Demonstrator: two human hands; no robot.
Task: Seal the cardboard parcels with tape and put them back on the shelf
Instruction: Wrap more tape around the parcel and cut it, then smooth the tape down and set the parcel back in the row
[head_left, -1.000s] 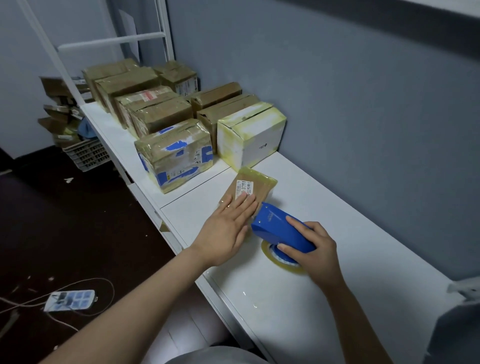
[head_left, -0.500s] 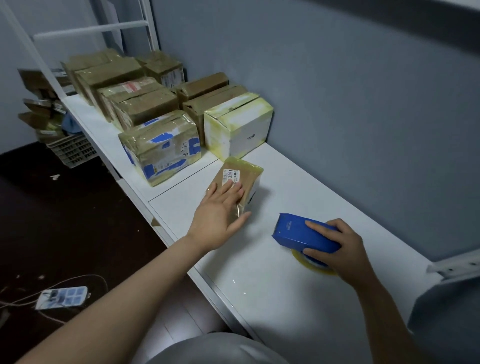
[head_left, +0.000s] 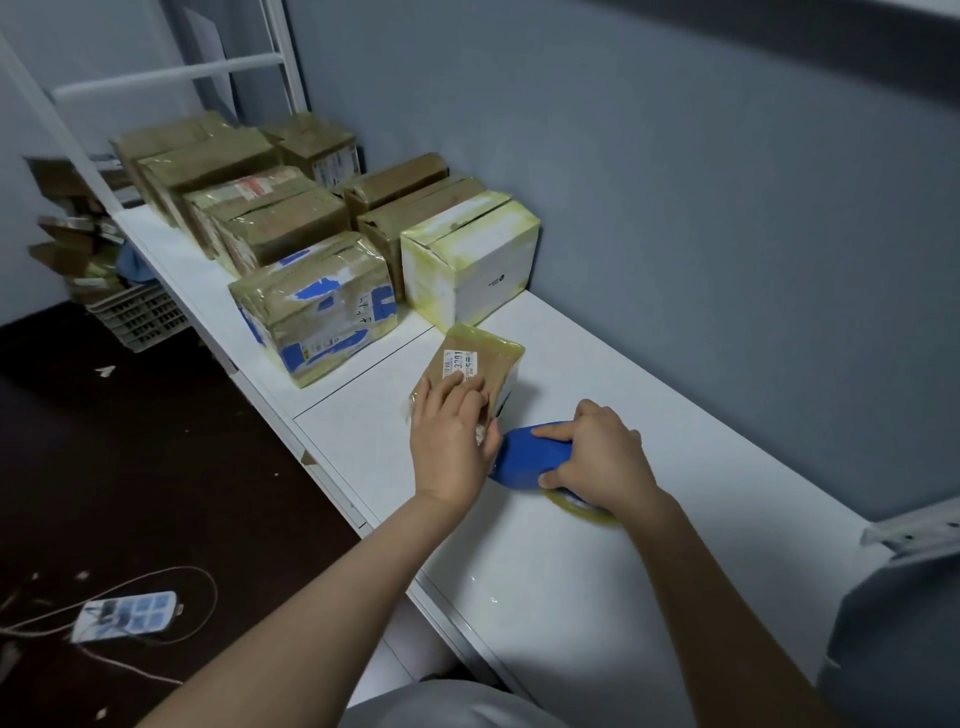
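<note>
Dim, soft light; blurred far boxes (head_left: 249, 208); wide-angle edge distortion.

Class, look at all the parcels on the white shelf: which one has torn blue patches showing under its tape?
The blue-patched parcel at the front of the row, left of the white box. The others show only plain brown cardboard, and the white box has yellowed tape.

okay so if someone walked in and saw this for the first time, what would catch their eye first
Probably the bright blue tape dispenser near the middle of the white shelf, gripped by the right hand and brought up against the small brown parcel, which the left hand presses flat. Next, the crowd of taped cardboard boxes lined up along the shelf's far end, notably the white box with yellowed tape against the grey wall.
</note>
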